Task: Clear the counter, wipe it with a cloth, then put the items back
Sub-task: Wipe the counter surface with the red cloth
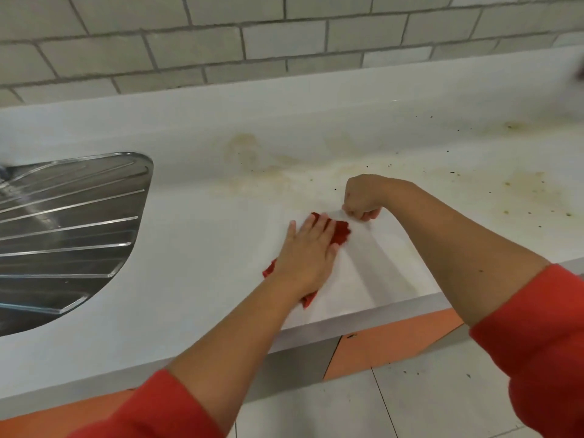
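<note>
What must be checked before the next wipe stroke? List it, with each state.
1. Red cloth lying on the counter: ok.
2. Left hand pressing the cloth with straight fingers: ok.
3. Right hand out of the cloth's way: not ok, its fist rests on the counter just beyond the cloth.
4. Yellow stains ahead wiped off: not ok.
5. Blurred dark thing at the far right edge, on the counter or not: cannot tell.

Wall: pale brick-pattern tiles (284,36), grey grout. Floor: light square tiles (426,390). Cabinet fronts (395,339): orange. Steel drainboard (63,222), left.
</note>
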The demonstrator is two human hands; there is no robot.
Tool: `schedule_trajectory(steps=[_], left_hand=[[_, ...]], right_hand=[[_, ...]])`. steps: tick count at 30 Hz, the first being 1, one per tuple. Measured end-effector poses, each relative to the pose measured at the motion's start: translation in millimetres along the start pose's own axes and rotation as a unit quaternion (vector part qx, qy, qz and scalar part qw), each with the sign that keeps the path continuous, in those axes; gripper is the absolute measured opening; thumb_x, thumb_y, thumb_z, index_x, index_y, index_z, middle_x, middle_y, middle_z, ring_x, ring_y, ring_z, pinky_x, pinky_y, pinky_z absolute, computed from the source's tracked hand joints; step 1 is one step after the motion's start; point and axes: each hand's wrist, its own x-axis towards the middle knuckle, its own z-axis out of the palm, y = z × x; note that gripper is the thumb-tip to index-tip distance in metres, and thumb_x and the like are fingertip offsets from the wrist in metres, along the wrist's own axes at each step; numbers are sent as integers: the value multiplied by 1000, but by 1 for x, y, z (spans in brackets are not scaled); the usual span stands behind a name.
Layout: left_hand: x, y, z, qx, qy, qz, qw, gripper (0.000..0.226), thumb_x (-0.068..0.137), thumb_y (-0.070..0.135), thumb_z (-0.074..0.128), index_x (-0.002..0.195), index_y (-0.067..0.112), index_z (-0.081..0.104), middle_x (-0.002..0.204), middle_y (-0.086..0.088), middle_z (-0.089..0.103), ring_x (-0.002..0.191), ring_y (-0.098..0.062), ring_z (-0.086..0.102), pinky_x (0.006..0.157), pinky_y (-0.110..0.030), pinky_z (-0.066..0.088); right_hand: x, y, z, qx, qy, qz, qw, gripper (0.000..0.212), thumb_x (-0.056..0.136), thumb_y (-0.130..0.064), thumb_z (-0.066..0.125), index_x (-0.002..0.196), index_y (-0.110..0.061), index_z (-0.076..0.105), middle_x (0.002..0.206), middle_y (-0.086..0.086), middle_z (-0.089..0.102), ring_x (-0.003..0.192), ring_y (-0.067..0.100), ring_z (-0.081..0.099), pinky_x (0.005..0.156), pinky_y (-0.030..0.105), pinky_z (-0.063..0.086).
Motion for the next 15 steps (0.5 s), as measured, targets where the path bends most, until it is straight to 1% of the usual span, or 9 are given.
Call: schedule_trajectory(steps=[2,3,5,7,9,10,12,14,15], left_hand=[[-21,29,7,-16,-21,75,997,52,101,36,16,150,23,5,159,5,-3,146,-12,-8,116,-40,-11],[-34,33,8,-19,-24,99,995,52,101,37,16,150,25,6,159,7,-4,146,-10,-9,116,-39,-12],[-58,25,8,-19,-29,138,990,52,99,42,15,150,30,6,157,13,-7,144,-5,-12,114,-35,-16],[-74,5,5,-24,-45,147,988,53,98,45,15,149,35,5,151,20,-14,139,2,-18,112,-33,-19],[-72,-18,0,-9,-41,90,995,51,100,42,18,148,35,3,150,21,-15,137,4,-19,116,-36,-14],[-65,-26,-3,-1,-26,44,999,51,101,40,18,149,33,3,154,17,-12,140,1,-16,117,-39,-10],[-41,-27,-5,-3,1,-39,999,52,101,38,17,150,26,5,158,7,-5,146,-9,-8,117,-40,-6],[-16,-5,0,-2,16,-70,997,54,101,38,16,151,20,6,159,1,-2,147,-16,-5,117,-40,-5],[-7,13,4,-3,17,-63,998,54,101,38,16,151,19,6,159,-1,-2,147,-18,-5,117,-40,-6]], right_hand=[[-1,0,-1,1,-5,1,1000,24,84,-3,48,60,-7,52,63,11,57,60,25,54,60,27,47],[-1,1,0,-1,-11,1,1000,23,83,-4,49,60,-6,53,65,11,58,63,25,56,61,28,48],[-2,3,0,-4,-19,2,1000,18,83,-7,51,67,-5,59,71,11,62,69,25,60,64,28,51],[-3,5,-1,-6,-25,-2,1000,15,83,-10,51,75,-6,63,75,10,64,72,24,62,65,28,53],[-6,4,-3,-3,-38,-5,999,15,84,-11,51,76,-7,63,74,9,63,71,24,62,65,28,53],[-8,3,-5,-1,-47,-8,999,16,85,-11,51,79,-6,65,75,10,62,71,25,61,65,28,53],[-11,1,-8,11,-60,-17,998,21,88,-14,49,89,-5,68,81,12,64,75,28,63,68,30,55],[-13,-1,-12,26,-72,-25,997,25,95,-19,45,96,-6,67,90,16,66,84,32,66,74,35,56],[-13,-2,-13,36,-75,-27,996,27,97,-21,43,97,-7,65,92,18,67,85,34,66,76,36,55]])
